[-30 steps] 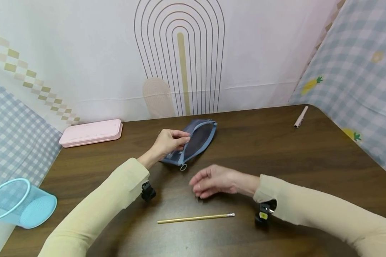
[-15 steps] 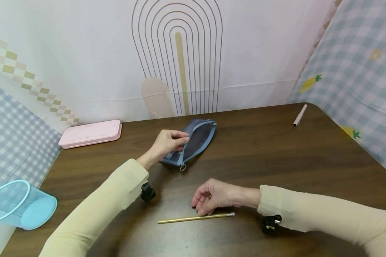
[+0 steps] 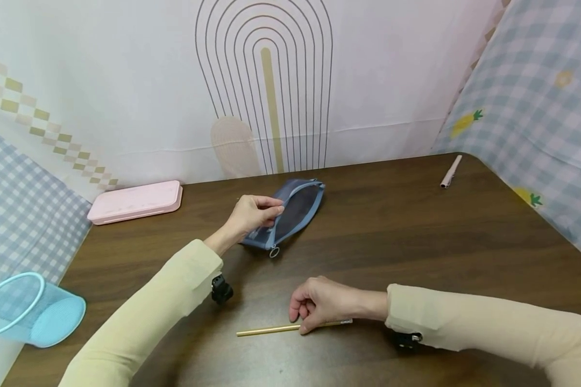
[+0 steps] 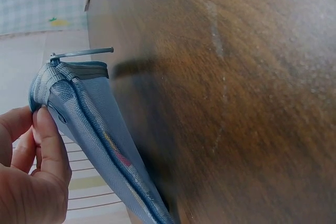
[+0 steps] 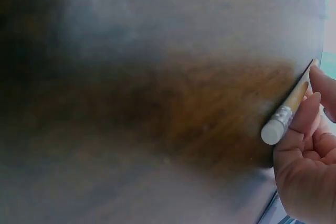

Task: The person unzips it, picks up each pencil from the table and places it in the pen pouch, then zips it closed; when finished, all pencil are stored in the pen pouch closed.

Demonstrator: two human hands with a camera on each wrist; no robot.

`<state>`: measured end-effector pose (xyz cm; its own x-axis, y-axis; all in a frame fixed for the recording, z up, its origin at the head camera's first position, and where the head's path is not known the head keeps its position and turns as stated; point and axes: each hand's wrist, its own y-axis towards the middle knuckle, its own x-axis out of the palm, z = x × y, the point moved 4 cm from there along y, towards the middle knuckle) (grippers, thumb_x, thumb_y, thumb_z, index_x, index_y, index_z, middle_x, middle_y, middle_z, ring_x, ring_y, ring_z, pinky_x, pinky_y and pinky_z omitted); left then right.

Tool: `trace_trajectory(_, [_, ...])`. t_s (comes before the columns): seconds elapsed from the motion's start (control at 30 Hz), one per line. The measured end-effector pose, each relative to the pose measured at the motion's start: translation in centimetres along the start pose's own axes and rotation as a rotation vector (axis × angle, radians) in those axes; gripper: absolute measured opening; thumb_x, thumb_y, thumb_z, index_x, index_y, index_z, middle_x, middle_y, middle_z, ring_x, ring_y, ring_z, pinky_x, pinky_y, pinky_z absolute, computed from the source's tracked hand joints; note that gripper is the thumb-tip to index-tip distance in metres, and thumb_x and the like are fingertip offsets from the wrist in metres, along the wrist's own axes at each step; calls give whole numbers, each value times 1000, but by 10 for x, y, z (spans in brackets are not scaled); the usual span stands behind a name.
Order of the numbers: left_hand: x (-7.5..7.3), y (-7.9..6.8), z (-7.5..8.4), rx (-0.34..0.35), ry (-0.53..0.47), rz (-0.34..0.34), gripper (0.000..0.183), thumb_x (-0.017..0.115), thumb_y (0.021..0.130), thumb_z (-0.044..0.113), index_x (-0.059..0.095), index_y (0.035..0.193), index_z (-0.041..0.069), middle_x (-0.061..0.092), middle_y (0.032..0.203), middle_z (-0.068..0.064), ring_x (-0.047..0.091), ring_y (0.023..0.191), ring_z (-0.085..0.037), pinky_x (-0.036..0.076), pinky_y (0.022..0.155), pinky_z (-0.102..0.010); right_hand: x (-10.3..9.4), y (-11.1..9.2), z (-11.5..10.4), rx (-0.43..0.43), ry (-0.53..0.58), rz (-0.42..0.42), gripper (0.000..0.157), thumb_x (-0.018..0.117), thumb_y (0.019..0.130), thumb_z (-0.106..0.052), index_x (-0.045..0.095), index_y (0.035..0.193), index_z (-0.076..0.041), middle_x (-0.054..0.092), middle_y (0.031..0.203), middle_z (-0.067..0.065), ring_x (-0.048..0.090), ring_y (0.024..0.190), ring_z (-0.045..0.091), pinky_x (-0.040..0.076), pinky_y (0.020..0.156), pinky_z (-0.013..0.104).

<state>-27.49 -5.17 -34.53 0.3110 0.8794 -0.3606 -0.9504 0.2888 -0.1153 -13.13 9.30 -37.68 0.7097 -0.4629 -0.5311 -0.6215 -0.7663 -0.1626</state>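
Observation:
Thumb and fingers of my left hand (image 3: 254,212) pinch the edge of a blue zip pouch (image 3: 300,210), whose mouth gapes toward the right. A round zipper pull (image 3: 274,252) hangs at its near corner. In the left wrist view the pouch (image 4: 113,124) stands on its side by the table. My right hand (image 3: 326,302) pinches a gold pencil (image 3: 266,330) around its middle, thumb on the near side and fingertips on the far side. The pencil lies level, close along the tabletop. Its white eraser (image 5: 271,132) faces the right wrist camera.
A pink pencil case (image 3: 135,201) lies at the back left of the brown table (image 3: 392,231). At the left edge, a light blue mesh pen holder (image 3: 58,317) lies tipped over. A pale pink pen (image 3: 451,172) rests at the back right corner.
My right hand has come down toward me from near the pouch to the pencil and closed its thumb and fingers on it. The left hand keeps its pinch on the pouch.

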Motion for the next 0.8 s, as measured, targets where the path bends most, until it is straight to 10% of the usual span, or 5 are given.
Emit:
trace_trajectory(0.37, [0, 0, 0, -2, -7, 3, 26, 67, 87, 13, 69, 110, 0, 69, 94, -9, 61, 68, -4, 56, 66, -23, -1, 3, -2, -1, -111, -1, 9, 72, 72, -4, 67, 72, -10, 48, 58, -16, 42, 54, -7, 37, 51, 11])
trace_trajectory(0.8, [-1, 0, 1, -10, -14, 10, 26, 67, 87, 12, 69, 110, 0, 70, 92, -7, 62, 69, -4, 56, 66, -22, -42, -10, 23, 157, 405, 137, 16, 57, 87, -4, 58, 99, 7, 57, 74, -1, 51, 61, 8, 46, 53, 19])
